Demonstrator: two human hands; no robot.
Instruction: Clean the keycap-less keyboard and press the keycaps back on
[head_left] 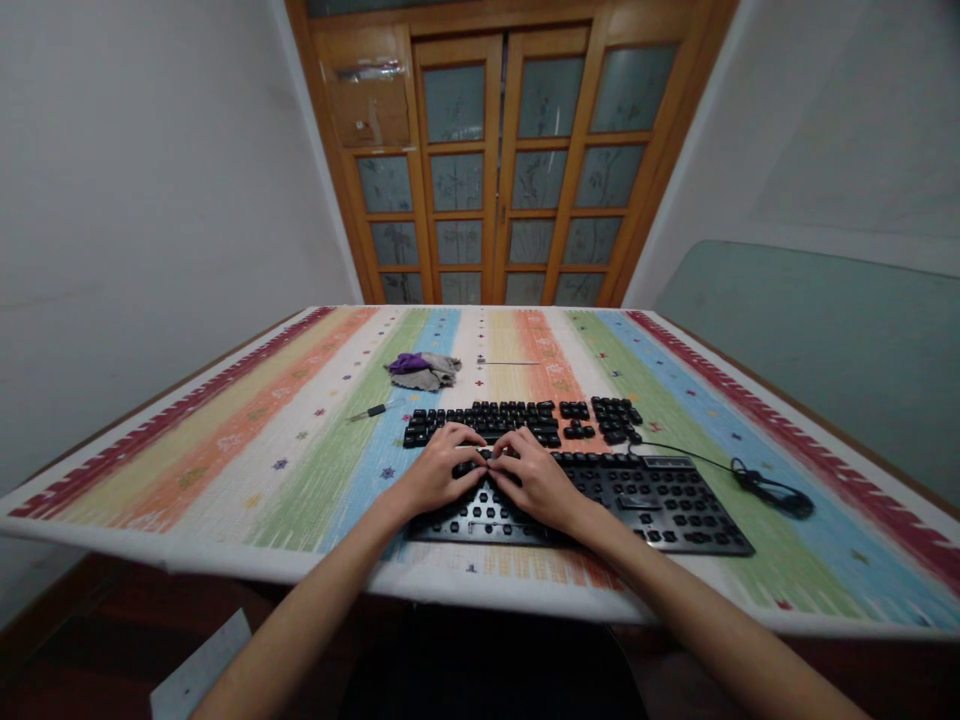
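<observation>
Bending inward over the black keyboard (637,490), the left hand (442,470) and right hand (534,478) have curved fingers with tips close together; whether they pinch anything cannot be determined. The keyboard lies on the striped worktop (289,480), beneath the hands and extending toward 3 to 4 o'clock from them. Loose black keycaps (517,410) stand in rows at 12 to 2 o'clock. A grey-and-purple cloth (427,370) lies at 11 o'clock, a slim dark-handled tool (373,411) at 10, a bundled cable (772,492) at 3.
</observation>
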